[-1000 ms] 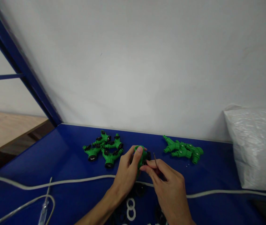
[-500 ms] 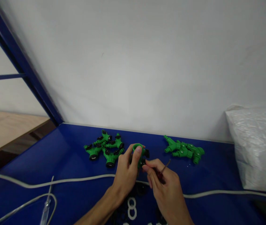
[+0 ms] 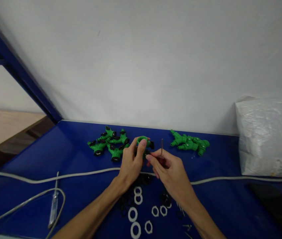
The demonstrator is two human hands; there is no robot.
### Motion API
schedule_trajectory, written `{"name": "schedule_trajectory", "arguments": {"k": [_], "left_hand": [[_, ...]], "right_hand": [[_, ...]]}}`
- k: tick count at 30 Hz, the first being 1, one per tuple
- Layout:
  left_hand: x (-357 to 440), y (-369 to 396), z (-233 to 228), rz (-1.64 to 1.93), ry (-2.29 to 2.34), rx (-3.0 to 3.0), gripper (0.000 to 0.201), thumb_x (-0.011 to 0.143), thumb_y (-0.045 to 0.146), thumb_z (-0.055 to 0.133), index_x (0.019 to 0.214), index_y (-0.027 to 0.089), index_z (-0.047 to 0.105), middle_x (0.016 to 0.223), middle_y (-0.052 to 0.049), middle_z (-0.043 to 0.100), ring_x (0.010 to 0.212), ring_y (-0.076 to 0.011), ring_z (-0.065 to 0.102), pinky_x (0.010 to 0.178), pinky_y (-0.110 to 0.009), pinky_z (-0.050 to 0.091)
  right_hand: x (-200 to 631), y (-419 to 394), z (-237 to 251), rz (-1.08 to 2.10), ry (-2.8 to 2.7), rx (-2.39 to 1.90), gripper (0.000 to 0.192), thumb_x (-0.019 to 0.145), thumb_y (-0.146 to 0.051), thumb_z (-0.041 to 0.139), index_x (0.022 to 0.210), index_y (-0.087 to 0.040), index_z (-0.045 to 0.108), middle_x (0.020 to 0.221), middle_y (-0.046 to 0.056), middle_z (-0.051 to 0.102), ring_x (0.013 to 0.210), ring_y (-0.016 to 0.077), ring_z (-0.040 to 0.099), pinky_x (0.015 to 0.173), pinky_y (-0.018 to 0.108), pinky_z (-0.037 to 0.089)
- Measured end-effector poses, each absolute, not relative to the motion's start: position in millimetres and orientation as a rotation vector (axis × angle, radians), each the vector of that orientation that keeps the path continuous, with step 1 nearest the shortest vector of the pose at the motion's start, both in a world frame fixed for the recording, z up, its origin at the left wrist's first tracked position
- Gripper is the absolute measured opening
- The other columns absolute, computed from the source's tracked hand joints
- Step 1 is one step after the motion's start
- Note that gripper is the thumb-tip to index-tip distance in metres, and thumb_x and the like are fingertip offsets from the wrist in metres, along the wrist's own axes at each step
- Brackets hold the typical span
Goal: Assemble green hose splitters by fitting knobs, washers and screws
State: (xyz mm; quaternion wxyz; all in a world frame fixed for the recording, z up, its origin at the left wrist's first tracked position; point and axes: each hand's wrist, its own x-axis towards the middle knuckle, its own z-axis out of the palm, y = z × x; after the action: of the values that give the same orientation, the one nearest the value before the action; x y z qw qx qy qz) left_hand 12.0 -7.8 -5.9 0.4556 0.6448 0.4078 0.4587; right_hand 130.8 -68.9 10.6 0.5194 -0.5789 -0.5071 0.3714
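Note:
My left hand is wrapped around a green hose splitter, its round open end facing up and black knobs on its right side. The fingertips of my right hand touch a lower black knob on it. A screwdriver with a reddish handle is tucked in that same hand, shaft pointing up. Beyond my left hand lie several green splitters with black knobs. Farther right sits a group of green splitters on which no black knobs show. White rings and a black round part lie below my hands.
A white cable crosses the blue table under my hands. A clear-handled screwdriver lies at left. A plastic-wrapped package stands at right, a dark flat object before it. Small screws lie near my right forearm.
The view has tipped downward, so more rings and screws show at the bottom. The screwdriver in my right hand has swung upright. Both hands still hold the splitter and tool.

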Motion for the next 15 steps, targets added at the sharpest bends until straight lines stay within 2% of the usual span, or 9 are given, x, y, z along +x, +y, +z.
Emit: {"name": "schedule_trajectory", "arguments": {"k": [2, 4, 5, 7, 10, 11, 15], "left_hand": [[14, -4, -9, 1.093, 0.951, 1.473, 0.054, 0.096, 0.062, 0.045, 0.106, 0.016, 0.071, 0.063, 0.001, 0.057, 0.051, -0.0125, 0.047, 0.049, -0.023, 0.035], [16, 1, -11, 1.055, 0.905, 1.325, 0.057, 0.094, 0.065, 0.046, 0.106, 0.015, 0.07, 0.058, 0.002, 0.054, 0.048, -0.0116, 0.044, 0.044, -0.022, 0.032], [16, 3, -12, 1.04, 0.886, 1.255, 0.058, 0.093, 0.066, 0.045, 0.106, 0.015, 0.069, 0.054, 0.003, 0.05, 0.045, -0.0108, 0.041, 0.041, -0.021, 0.029], [16, 8, -12, 1.027, 0.838, 1.132, 0.06, 0.093, 0.068, 0.044, 0.104, 0.014, 0.068, 0.046, 0.006, 0.043, 0.039, -0.009, 0.033, 0.038, -0.019, 0.022], [14, 12, -9, 1.014, 0.707, 0.959, 0.057, 0.092, 0.067, 0.048, 0.098, 0.014, 0.067, 0.042, 0.008, 0.037, 0.036, -0.0059, 0.024, 0.038, -0.018, 0.018], [13, 12, -7, 1.004, 0.658, 0.9, 0.054, 0.092, 0.065, 0.05, 0.095, 0.014, 0.067, 0.042, 0.009, 0.036, 0.036, -0.005, 0.021, 0.038, -0.017, 0.017], [11, 10, -3, 0.913, 0.503, 0.713, 0.046, 0.091, 0.059, 0.058, 0.086, 0.014, 0.064, 0.044, 0.01, 0.034, 0.035, -0.0027, 0.018, 0.036, -0.016, 0.013]], "right_hand": [[138, -70, 16, 0.837, -1.278, -1.463, 0.029, 0.086, -0.046, 0.068, 0.092, -0.018, 0.074, 0.069, -0.001, 0.066, 0.06, 0.0141, 0.056, 0.058, 0.026, 0.043], [152, -80, 19, 0.773, -1.312, -1.565, 0.04, 0.086, -0.049, 0.068, 0.112, -0.019, 0.075, 0.076, 0.001, 0.071, 0.065, 0.0164, 0.061, 0.059, 0.027, 0.045], [160, -89, 19, 0.725, -1.318, -1.625, 0.043, 0.086, -0.051, 0.067, 0.116, -0.02, 0.075, 0.076, 0.001, 0.073, 0.064, 0.0172, 0.062, 0.058, 0.027, 0.046], [179, -113, 14, 0.571, -1.351, -1.749, 0.034, 0.085, -0.049, 0.067, 0.101, -0.021, 0.08, 0.076, 0.003, 0.075, 0.062, 0.0174, 0.064, 0.057, 0.026, 0.049], [204, -159, -3, 0.338, -1.429, -1.85, 0.022, 0.079, -0.043, 0.072, 0.083, -0.023, 0.081, 0.059, -0.001, 0.07, 0.043, 0.0139, 0.058, 0.046, 0.023, 0.049], [209, -173, -11, 0.303, -1.457, -1.85, 0.02, 0.078, -0.042, 0.072, 0.081, -0.024, 0.08, 0.055, -0.003, 0.067, 0.039, 0.0128, 0.056, 0.043, 0.021, 0.048], [217, -208, -37, 0.356, -1.609, -1.829, 0.011, 0.082, -0.033, 0.072, 0.089, -0.027, 0.079, 0.071, -0.003, 0.075, 0.044, 0.0107, 0.063, 0.047, 0.015, 0.053]]}}
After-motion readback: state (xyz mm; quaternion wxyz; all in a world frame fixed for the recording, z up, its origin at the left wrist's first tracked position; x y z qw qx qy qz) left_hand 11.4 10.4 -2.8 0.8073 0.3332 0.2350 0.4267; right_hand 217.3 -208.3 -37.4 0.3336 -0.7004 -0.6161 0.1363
